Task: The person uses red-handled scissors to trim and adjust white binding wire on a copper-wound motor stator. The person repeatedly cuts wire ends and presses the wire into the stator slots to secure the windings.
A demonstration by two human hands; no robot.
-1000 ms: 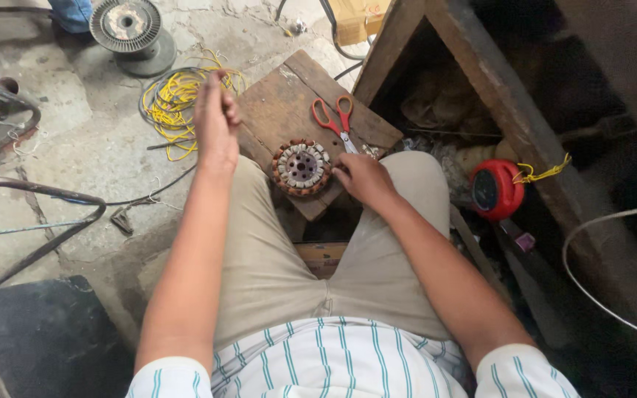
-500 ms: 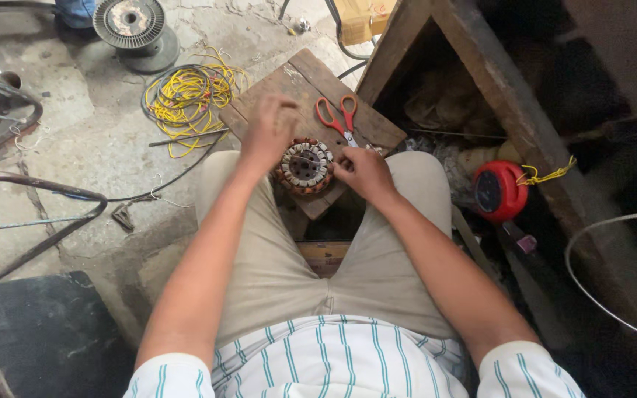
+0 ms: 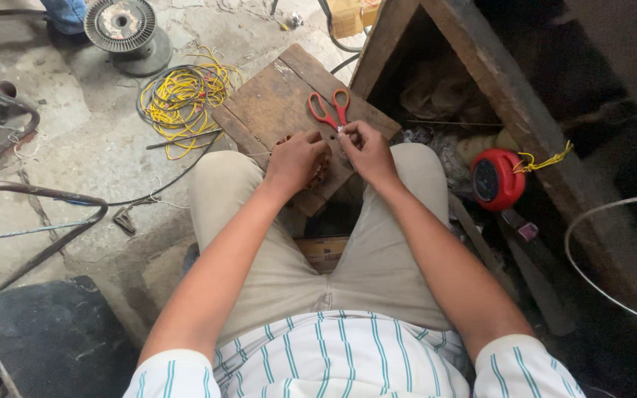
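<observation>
I find both hands at the near edge of a worn wooden board [image 3: 274, 103] that lies across the person's knees. The left hand [image 3: 296, 158] is curled down over a small round wound part [image 3: 321, 171], which shows only as a sliver of copper-brown between the two hands; most of it is hidden, so I cannot tell how firmly it sits on the board. The right hand [image 3: 366, 151] is pinched narrow, finger and thumb closed on something fine and pale at its tips — a wire end or tie, too small to identify.

Red-handled scissors [image 3: 329, 109] lie on the board just beyond the right hand, blades pointing toward the knuckles. A tangle of yellow wire [image 3: 182, 99] rests on the concrete floor [image 3: 75, 147] beside the board's left edge, and a wire spool [image 3: 121, 23] stands further off. A red round tool [image 3: 497, 179] sits under the wooden bench frame [image 3: 481, 66] to the right.

Risks, in my judgement: the board has no visible fixing, so a shift of either knee could tip it and send the wound part to the floor. A hard pull by the right hand could snap the fine strand or drag the part off the edge. The scissors lie close enough to catch the knuckles.
</observation>
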